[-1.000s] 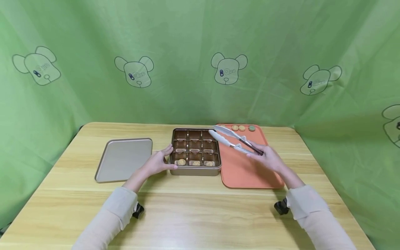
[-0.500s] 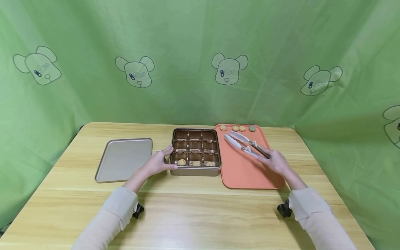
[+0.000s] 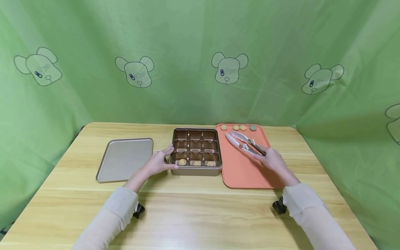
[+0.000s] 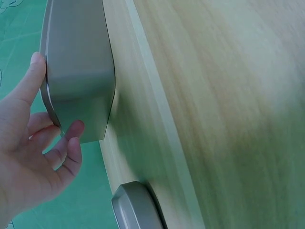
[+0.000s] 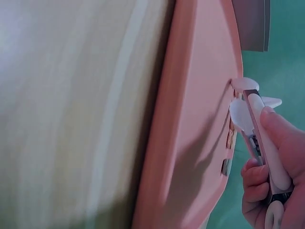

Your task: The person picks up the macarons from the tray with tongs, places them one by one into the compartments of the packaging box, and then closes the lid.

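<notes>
brown box [image 3: 197, 171] held by the left hand [image 3: 157, 163], tongs [image 3: 246, 148] gripped by the right hand [image 3: 272, 159], spread above the orange tray [image 3: 243, 173] right of the box, cookies [image 3: 182, 162] seen in the box

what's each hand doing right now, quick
Left hand: holding the brown box at its near left corner.
Right hand: holding the tongs, their tips apart with nothing gripped.

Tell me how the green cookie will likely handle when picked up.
The green cookie looks small and is probably light. Lying flat on the tray, it seems unlikely to roll. Its rounded edge might slip from the tongs.
</notes>
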Motion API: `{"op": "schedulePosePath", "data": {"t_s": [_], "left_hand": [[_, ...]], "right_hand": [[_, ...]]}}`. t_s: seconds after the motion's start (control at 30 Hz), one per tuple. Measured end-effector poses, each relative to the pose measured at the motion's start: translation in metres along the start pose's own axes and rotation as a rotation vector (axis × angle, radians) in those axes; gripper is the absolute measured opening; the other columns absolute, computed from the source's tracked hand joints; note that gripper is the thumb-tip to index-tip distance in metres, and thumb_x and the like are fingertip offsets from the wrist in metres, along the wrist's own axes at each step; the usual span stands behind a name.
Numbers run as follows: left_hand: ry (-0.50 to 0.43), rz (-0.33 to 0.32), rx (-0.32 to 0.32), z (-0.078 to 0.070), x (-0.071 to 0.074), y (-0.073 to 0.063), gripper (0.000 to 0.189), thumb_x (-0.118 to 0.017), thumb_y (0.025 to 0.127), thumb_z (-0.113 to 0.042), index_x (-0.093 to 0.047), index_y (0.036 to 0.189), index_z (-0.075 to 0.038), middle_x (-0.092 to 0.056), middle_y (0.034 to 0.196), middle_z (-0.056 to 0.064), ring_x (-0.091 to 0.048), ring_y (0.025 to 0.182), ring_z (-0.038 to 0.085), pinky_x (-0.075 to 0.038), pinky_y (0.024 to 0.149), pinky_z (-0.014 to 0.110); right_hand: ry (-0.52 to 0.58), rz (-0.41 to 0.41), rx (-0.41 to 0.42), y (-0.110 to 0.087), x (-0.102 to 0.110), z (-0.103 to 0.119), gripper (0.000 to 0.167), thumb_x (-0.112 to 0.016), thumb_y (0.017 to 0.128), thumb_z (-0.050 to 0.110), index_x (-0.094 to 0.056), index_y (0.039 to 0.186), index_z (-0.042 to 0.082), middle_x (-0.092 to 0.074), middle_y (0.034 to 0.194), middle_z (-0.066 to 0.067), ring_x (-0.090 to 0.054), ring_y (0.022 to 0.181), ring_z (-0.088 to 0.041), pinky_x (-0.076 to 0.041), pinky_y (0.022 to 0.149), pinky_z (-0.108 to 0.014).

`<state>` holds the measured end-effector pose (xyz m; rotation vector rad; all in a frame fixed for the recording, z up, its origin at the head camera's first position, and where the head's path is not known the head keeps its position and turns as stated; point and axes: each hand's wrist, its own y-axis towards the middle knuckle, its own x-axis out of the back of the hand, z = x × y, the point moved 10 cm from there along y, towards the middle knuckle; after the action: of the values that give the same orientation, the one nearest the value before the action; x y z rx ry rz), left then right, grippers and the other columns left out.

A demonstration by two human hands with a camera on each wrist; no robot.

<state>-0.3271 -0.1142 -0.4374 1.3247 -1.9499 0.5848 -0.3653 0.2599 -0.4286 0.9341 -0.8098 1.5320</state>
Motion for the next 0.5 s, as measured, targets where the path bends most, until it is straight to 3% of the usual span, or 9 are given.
{"op": "schedulePosePath", "data": {"t_s": [0.07,0.27,0.5], "left_hand": [[-0.003,0.001,-0.002,0.0,0.0,0.0,0.087,-0.075,0.072,-0.034,-0.031,0.137,0.004,-0.02,0.148,0.015,-0.032,0.039,0.007,-0.036,0.038,0.02],[0.009,-0.002,0.009,0.001,0.002,-0.001,0.087,-0.074,0.072,-0.034,-0.03,0.138,0.003,-0.019,0.149,0.014,-0.032,0.04,0.007,-0.038,0.04,0.021],[-0.007,0.015,0.013,0.0,-0.002,0.0,0.087,-0.074,0.072,-0.034,-0.03,0.138,0.002,-0.019,0.149,0.014,-0.034,0.04,0.007,-0.037,0.039,0.02]], "right_hand": [[-0.003,-0.003,-0.014,0.003,-0.001,0.003,0.065,-0.058,0.088,0.037,-0.037,0.137,0.0,-0.049,0.121,-0.035,-0.052,0.093,-0.042,-0.042,0.07,-0.045],[-0.013,-0.011,-0.008,0.014,-0.003,0.022,0.062,-0.057,0.089,0.034,-0.038,0.136,-0.002,-0.046,0.125,-0.034,-0.048,0.106,-0.049,-0.042,0.082,-0.055],[-0.048,-0.027,-0.046,0.021,-0.007,0.028,0.061,-0.056,0.089,0.035,-0.039,0.136,-0.001,-0.054,0.116,-0.032,-0.054,0.086,-0.037,-0.044,0.068,-0.044]]}}
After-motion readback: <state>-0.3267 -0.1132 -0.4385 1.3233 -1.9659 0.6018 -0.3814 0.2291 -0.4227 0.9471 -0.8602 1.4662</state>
